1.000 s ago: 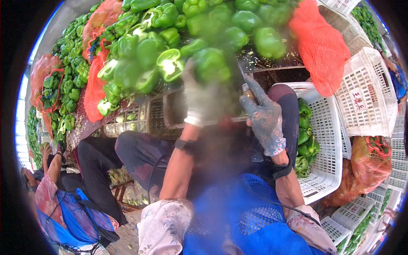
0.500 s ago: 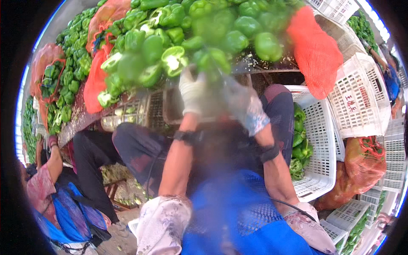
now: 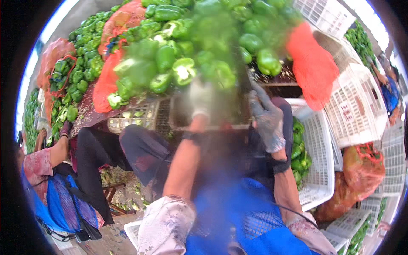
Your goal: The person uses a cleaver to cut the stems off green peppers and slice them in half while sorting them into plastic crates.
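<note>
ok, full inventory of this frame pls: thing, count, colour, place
green peppers: too many to count, green, heaped across the top in front of the person
halved pepper: one clear, green with pale inside, middle of the heap
mesh sacks: several, orange-red, among the peppers, top left and top right
plastic crates: several, white, stacked at right
crate of peppers: one, white, right of the person's lap
co-worker's arm: one, gloved hand, far left
apron: one, blue, over the lap
left hand: one, pale glove, blurred, at the heap's near edge
right hand: one, grey glove, closed around a dark thin object, too blurred to name
</note>
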Tool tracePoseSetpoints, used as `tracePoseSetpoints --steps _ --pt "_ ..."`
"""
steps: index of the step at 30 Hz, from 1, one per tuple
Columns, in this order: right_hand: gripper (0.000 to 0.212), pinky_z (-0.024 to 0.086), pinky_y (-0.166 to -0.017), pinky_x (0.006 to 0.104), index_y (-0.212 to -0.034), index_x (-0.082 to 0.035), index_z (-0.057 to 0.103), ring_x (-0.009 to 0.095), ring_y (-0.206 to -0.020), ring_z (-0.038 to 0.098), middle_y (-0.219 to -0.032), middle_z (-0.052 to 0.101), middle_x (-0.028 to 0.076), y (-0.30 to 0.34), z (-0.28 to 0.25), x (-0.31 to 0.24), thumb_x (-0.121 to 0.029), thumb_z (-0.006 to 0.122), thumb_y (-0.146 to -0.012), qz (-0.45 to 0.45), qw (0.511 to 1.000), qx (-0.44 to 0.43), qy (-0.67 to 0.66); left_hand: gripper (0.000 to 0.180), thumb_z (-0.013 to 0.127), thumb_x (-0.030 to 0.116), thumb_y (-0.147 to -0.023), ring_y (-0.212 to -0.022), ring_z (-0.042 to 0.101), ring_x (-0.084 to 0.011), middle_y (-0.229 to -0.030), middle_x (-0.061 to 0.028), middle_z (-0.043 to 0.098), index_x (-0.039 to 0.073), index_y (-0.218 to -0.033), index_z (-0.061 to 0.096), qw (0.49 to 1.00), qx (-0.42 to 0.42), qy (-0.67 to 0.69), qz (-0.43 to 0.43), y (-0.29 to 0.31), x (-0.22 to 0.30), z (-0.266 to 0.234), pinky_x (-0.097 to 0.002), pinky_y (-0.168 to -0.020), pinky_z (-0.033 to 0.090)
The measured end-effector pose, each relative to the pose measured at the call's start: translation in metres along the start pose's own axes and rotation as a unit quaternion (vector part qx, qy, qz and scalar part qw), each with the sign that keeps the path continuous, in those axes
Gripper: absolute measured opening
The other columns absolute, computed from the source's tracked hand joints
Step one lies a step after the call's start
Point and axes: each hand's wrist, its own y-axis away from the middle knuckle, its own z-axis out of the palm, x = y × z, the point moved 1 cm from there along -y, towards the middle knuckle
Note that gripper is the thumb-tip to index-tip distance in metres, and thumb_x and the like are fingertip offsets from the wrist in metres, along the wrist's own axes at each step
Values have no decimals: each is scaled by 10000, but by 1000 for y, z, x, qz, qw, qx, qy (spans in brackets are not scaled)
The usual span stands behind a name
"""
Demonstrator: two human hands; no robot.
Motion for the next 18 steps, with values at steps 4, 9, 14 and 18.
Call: tracePoseSetpoints --steps 4,9,14,18 --pt "390 398 -428 263 -1352 -156 598 59 -440 465 -589 537 -19 3 -18 26 -230 591 -970 109 988 -60 94 505 686 218 -869 -1091 607 -230 -1264 -147 618 49 -1324 545 991 -77 82 -76 12 52 35 -321 -1006 469" --pt "425 429 -433 271 -1372 -114 572 67 -444 485 -659 582 -13 -18 4 -54 -176 587 -952 353 929 -62 -90 629 779 236 -762 -1206 523 -306 -1290 -160 576 57 -1319 547 993 46 111 16 -12 14 41 -386 -1061 400" --pt "494 529 -564 321 -1410 -131 523 156 -578 618 -827 685 182 -64 22 -48 -167 618 -926 111 993 -40 -31 641 810 182 -732 -1149 513 -299 -1213 -168 539 29 -1282 520 980 163 37 107 -56 86 10 -404 -1022 408" --pt "461 423 -461 246 -1379 -116 560 46 -500 490 -707 612 14 -131 58 -45 -161 623 -925 -19 996 -83 -34 674 802 244 -734 -1132 513 -356 -1210 -208 525 26 -1293 495 955 193 -70 212 -137 82 -33 -439 -1012 406"
